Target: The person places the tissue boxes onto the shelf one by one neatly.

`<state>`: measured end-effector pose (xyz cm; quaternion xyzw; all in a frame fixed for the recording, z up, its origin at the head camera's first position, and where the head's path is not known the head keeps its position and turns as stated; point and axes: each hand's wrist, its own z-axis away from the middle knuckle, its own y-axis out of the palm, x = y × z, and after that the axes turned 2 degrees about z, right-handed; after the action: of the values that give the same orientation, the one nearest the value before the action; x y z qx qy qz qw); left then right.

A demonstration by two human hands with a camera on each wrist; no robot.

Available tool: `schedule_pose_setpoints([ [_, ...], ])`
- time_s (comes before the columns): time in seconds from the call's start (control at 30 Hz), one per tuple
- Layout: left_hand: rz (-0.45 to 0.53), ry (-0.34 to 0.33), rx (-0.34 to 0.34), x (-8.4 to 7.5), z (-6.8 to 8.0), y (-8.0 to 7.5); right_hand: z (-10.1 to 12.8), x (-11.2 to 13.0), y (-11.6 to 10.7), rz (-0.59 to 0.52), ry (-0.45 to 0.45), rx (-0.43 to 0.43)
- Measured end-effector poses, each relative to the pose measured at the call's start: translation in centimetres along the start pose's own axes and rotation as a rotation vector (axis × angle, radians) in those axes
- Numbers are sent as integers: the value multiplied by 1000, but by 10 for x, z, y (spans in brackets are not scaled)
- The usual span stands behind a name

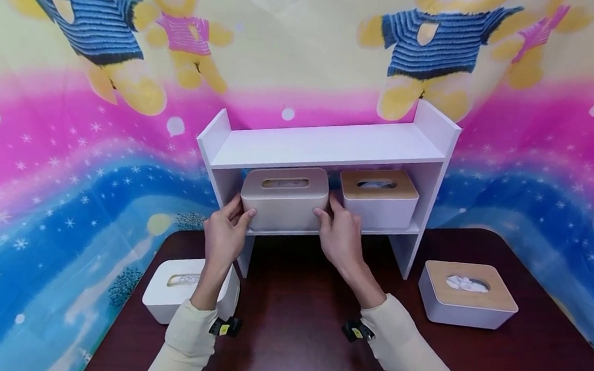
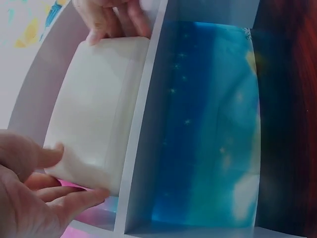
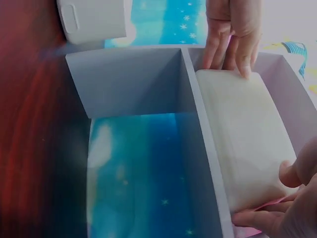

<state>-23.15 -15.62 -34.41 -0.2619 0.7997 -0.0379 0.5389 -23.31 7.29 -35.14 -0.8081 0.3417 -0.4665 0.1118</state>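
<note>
"Where was the cream tissue box [image 1: 284,197] when you looked?"

"On the lower board of the white shelf [image 1: 325,144], in its left half, with its front edge about level with the board's lip. The left hand [image 1: 225,235] was at the box's nine o'clock end, thumb curled onto the front corner and the fingers wrapped behind it. The right hand [image 1: 340,233] clasped the three o'clock end the same way, in the gap next to the wood-lidded box [image 1: 378,197]."

"So both hands actually gripping it?"

"Yes, each was closed round an end, neither one spread flat. The wrist views showed the fingertips pressed on the box's short sides."

"Which step would you call it?"

"I judged it the seating or the lifting of that box on the shelf; from one look I couldn't tell which. Whichever it was, the next move called for keeping the box level and square, since the upper board sat close above it and the neighbour was just beside it."

"Anything else about?"

"A white box [image 1: 180,292] on the dark surface [image 1: 294,321] at seven o'clock, and another wood-topped box [image 1: 466,295] at four o'clock."
</note>
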Motion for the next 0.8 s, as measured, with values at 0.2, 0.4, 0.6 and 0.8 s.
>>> schedule_pose_setpoints([
  [0.2,19,-57,107,4,18,-12,24,-6,-7,-14,-29,72],
  [0.4,7,-40,147,4,40,-33,49,-6,-9,-79,-90,79],
  [0.6,-107,-34,134,11,56,-58,71,-1,1,-127,-124,113],
  [0.8,-194,-34,149,24,66,-83,86,6,16,-161,-98,213],
])
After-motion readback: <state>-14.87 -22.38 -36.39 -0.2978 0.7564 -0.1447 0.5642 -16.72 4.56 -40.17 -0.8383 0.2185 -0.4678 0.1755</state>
